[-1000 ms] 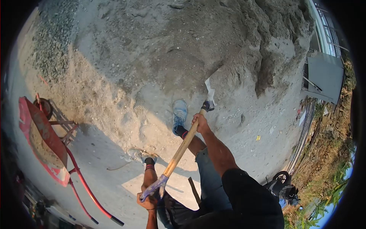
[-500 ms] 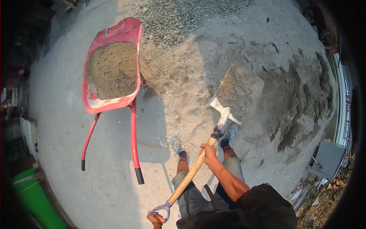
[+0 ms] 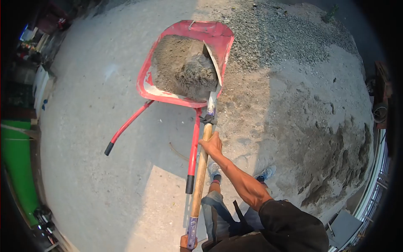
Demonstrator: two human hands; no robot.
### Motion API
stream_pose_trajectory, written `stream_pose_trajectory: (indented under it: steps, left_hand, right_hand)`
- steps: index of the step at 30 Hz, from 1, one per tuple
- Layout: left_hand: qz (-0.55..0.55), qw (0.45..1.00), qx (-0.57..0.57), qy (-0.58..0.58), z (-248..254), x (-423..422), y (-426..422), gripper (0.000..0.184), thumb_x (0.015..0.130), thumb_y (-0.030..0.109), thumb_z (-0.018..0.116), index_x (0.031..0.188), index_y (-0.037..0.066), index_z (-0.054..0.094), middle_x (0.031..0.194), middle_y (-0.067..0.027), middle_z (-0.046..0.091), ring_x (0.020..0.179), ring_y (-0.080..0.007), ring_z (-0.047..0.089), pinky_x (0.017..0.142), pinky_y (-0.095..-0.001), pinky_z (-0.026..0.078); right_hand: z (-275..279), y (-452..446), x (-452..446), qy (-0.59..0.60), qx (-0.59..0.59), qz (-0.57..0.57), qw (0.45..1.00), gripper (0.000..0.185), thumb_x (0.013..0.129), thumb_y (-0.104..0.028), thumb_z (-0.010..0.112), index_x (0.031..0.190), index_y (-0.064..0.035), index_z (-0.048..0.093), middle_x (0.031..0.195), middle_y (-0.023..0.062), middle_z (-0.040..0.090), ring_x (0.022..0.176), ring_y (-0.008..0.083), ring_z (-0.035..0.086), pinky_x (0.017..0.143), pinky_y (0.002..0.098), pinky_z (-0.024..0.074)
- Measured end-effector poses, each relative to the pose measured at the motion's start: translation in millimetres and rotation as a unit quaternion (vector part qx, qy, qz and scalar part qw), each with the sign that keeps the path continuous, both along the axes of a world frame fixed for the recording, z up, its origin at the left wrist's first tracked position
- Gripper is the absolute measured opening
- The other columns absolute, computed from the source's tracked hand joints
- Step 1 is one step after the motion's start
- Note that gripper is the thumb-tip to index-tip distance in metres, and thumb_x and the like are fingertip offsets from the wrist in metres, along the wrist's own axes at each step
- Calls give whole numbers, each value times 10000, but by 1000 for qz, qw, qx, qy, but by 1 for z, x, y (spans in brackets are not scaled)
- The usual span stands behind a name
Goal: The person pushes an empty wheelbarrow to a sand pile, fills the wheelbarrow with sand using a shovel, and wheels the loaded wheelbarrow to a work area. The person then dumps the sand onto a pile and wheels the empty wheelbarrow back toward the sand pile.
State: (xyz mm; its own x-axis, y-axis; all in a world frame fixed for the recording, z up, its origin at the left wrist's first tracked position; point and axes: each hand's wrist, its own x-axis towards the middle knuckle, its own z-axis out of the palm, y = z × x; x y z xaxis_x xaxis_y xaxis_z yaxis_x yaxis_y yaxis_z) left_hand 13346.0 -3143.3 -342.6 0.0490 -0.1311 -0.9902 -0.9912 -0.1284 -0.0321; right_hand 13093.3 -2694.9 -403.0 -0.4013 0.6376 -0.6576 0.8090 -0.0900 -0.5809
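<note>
A shovel (image 3: 203, 166) with a wooden shaft reaches up from me to the red wheelbarrow (image 3: 145, 84). My right hand (image 3: 212, 145) is wrapped round the shaft just below the black binding. Down at the purple handle end, my left hand (image 3: 187, 242) grips the shovel, partly cut off by the frame's bottom edge. Turned on its side, the blade (image 3: 213, 63) is over the tray's right part. Sand (image 3: 197, 72) is tipping off it onto the heaped sand (image 3: 168, 61) in the wheelbarrow.
A dug-into sand pile (image 3: 336, 155) spreads at the right, with gravel (image 3: 285, 35) behind it. The wheelbarrow's left handle (image 3: 126, 130) and right handle (image 3: 193, 159) point towards me. Something green (image 3: 17, 164) stands at the far left.
The shovel has swung left and up from the sand pile to the wheelbarrow. Its loaded blade has turned sideways and the sand is coming off. Both hands have kept hold.
</note>
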Motion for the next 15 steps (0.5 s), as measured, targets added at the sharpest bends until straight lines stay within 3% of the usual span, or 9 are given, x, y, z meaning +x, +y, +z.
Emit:
stream_pose_trajectory:
  steps: [1, 2, 3, 4, 6, 8, 10, 11, 15]
  left_hand:
    - [210, 953, 162, -147, 6, -6, -4, 110, 700, 136, 497, 616, 86, 446, 476, -18, 399, 358, -161, 390, 362, -274, 356]
    - [400, 817, 309, -278, 13, -7, -6, 110, 726, 155, 501, 657, 71, 482, 496, -31, 441, 375, -168, 437, 371, -275, 383]
    - [218, 946, 166, -172, 13, -1, -8, 164, 762, 182, 482, 702, 38, 529, 518, -42, 475, 412, -178, 474, 388, -282, 410]
    - [220, 946, 164, -173, 14, 3, -11, 164, 762, 182, 482, 702, 38, 529, 518, -42, 475, 412, -178, 474, 388, -282, 410]
    - [-16, 999, 31, 19, 24, -2, 5, 160, 771, 158, 492, 738, 11, 545, 514, -31, 470, 427, -180, 483, 392, -282, 416]
    - [-155, 982, 26, 108, 48, -21, 30, 130, 762, 119, 516, 732, -5, 536, 490, -25, 434, 406, -175, 460, 385, -289, 410]
    - [121, 988, 22, 88, 45, -23, 16, 70, 744, 73, 516, 702, 17, 519, 477, -38, 432, 410, -161, 470, 402, -295, 432]
    - [102, 992, 30, 74, 46, -26, 13, 70, 744, 73, 516, 702, 17, 519, 477, -38, 432, 410, -161, 470, 402, -295, 432]
    - [-43, 954, -129, 266, 71, -62, 28, 107, 740, 107, 521, 666, 44, 476, 478, -32, 417, 403, -134, 444, 399, -266, 409]
  right_hand:
    - [3, -2, -1, -3, -3, 9, 1000, 553, 568, -289, 735, 923, 32, 457, 854, 216, 578, 817, 332, 585, 741, 389, 462]
    - [7, -3, 1, -1, 10, 14, 1000, 544, 573, -275, 731, 920, 35, 450, 842, 210, 576, 798, 319, 587, 725, 381, 466]
    - [8, -5, 5, 0, 21, 17, 1000, 534, 577, -261, 728, 917, 37, 443, 831, 203, 573, 778, 306, 588, 710, 372, 470]
    - [7, -5, 9, -3, 18, 19, 1000, 534, 577, -261, 728, 917, 37, 443, 831, 203, 573, 778, 306, 588, 710, 372, 470]
    - [7, 0, 25, 30, -9, -32, 999, 516, 576, -251, 721, 901, 33, 439, 797, 176, 560, 759, 285, 579, 692, 365, 469]
    - [3, 4, 41, 51, 3, -61, 997, 441, 601, -189, 697, 888, 16, 434, 757, 137, 544, 682, 241, 573, 624, 340, 475]
    - [-13, 10, 59, 132, -113, -196, 965, 368, 627, -114, 666, 891, 1, 437, 733, 111, 537, 605, 205, 562, 562, 320, 474]
    - [-20, 11, 68, 164, -146, -252, 943, 313, 655, -56, 625, 902, -11, 438, 709, 92, 531, 525, 168, 536, 483, 297, 467]
    - [-13, 24, 90, 219, -292, -422, 830, 210, 688, -85, 608, 840, -23, 477, 651, 67, 516, 456, 133, 510, 385, 284, 438]
